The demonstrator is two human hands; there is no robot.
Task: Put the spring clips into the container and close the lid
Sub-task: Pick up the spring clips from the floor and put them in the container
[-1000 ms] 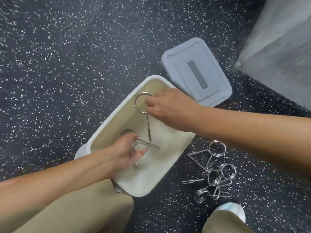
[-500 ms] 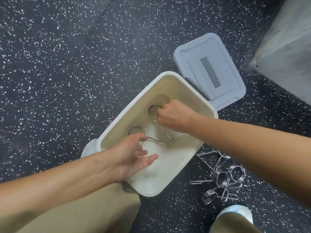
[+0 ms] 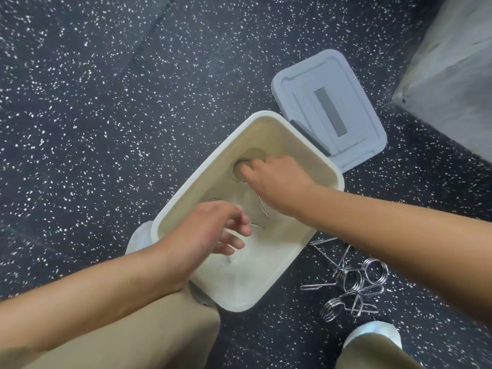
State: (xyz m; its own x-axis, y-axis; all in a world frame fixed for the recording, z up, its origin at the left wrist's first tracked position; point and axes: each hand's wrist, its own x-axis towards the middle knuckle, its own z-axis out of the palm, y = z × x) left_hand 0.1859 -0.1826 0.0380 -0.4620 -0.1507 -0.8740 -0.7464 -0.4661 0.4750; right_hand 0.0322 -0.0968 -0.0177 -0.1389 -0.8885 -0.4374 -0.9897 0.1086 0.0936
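A white rectangular container stands open on the dark speckled floor. My right hand is deep inside it, fingers closed on a metal spring clip whose ring rests near the bottom at the far end. My left hand hovers over the near half of the container with its fingers spread and nothing in them; a second clip lies partly hidden beneath it. Several more spring clips lie tangled on the floor to the right of the container. The grey-blue lid lies flat behind the container.
My tan trouser legs and white shoe toes fill the bottom of the view, touching the container's near corner. A grey concrete block rises at the upper right.
My right hand has lowered its clip from above the rim down into the container. My left hand has let go of its clip and lifted, fingers opening.
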